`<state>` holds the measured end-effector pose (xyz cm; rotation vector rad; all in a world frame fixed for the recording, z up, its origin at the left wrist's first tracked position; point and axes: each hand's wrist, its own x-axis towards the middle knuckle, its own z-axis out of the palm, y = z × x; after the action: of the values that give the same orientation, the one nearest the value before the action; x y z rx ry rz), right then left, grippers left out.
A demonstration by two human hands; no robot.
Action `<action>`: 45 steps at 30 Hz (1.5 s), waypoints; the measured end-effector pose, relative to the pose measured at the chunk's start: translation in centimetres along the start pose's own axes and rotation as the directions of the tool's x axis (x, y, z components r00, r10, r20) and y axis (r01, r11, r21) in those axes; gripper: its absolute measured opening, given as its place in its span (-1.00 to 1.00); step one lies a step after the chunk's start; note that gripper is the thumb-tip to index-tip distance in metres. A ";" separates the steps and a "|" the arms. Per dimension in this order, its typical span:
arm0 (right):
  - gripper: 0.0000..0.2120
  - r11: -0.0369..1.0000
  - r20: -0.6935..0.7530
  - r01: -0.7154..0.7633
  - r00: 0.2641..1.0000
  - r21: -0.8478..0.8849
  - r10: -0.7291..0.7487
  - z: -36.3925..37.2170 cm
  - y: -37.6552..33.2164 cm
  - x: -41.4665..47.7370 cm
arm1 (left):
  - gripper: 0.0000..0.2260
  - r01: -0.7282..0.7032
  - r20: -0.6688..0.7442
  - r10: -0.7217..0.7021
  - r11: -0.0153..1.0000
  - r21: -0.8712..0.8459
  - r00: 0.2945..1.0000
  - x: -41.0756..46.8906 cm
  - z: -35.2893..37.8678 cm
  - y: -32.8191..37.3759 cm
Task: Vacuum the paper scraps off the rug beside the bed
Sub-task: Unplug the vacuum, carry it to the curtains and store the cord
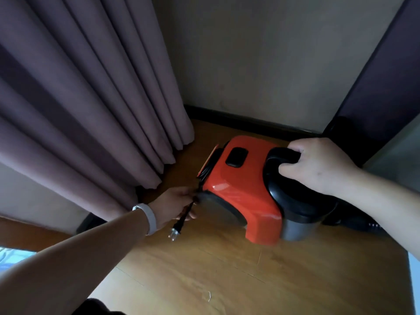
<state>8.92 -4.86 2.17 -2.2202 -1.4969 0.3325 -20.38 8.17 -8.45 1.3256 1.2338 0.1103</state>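
Note:
A red vacuum cleaner [241, 192] with a black handle and a grey dust canister stands on the wooden floor in a corner. My right hand [318, 164] is closed around the black handle on top. My left hand [175, 205], with a white band on the wrist, pinches the black power cord [185, 218] at the vacuum's left side. The cord's plug [174, 234] hangs free below my fingers. No rug and no bed are in view; one small white scrap [209, 296] lies on the floor near the bottom.
Purple curtains [91, 98] hang on the left down to the floor. A beige wall [261, 64] with a dark skirting closes the corner behind the vacuum. A dark panel [381, 87] stands on the right. Wooden floor [250, 280] stretches toward me.

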 end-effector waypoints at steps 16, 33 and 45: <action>-0.71 0.969 0.213 -0.010 0.975 -0.248 0.065 6.8 1.0 0.0 | -0.84 -0.029 0.012 0.027 0.800 0.600 1.000 3.9 0.6 -4.1; -0.77 0.946 0.381 0.005 0.916 -0.323 0.125 10.7 0.9 0.5 | -0.85 -0.074 0.077 0.029 0.731 0.679 0.997 8.0 0.9 -13.0; -0.75 0.968 0.493 0.037 0.865 -0.249 0.093 10.0 0.8 0.8 | -0.90 -0.083 0.195 -0.062 0.750 0.656 0.979 10.3 4.7 -13.3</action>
<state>5.57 -2.18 -6.97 -2.4800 -1.8567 0.8290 -20.08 7.64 -25.89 1.9039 1.1225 -0.5013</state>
